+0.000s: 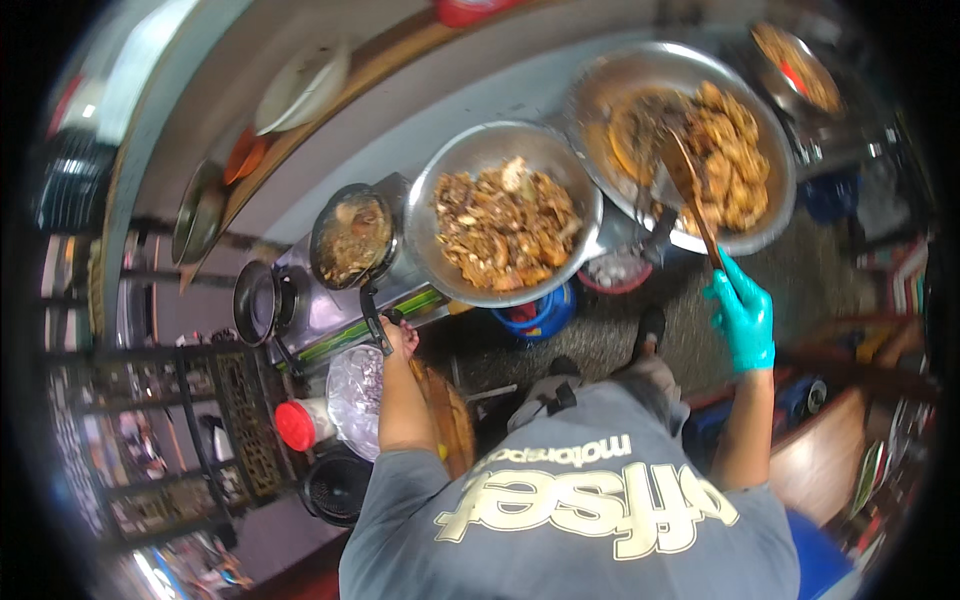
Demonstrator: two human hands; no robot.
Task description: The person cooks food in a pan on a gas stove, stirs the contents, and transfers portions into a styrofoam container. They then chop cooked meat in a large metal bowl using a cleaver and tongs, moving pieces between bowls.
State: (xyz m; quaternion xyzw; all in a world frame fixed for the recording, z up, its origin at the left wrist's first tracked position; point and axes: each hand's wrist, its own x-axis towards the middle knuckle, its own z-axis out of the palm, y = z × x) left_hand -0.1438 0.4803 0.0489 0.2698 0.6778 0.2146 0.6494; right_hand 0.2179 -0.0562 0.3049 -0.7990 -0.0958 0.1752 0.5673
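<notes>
My right hand (742, 311), in a teal glove, grips the handle of a wooden spatula (690, 176). The spatula's blade is over a large steel bowl (780, 172) of browned fried pieces (731, 165) and dark sauce; a dark-handled ladle (662, 221) leans at the rim beside it. My bare left hand (405, 337) is at the front edge of the gas stove (307, 330), fingers bent near a dark knob. Above its wrist passes the handle of a frying pan (352, 236) holding brownish sauce. Whether the fingers grip the knob is unclear.
Between pan and spatula stands a second steel bowl (502, 225) of sauced chopped food. An empty-looking black pan (257, 302) sits farther left. Below are a blue container (551, 311), a bag of chopped purple pieces (356, 397) and a red-lidded tub (295, 425). A shelf (352, 82) runs above.
</notes>
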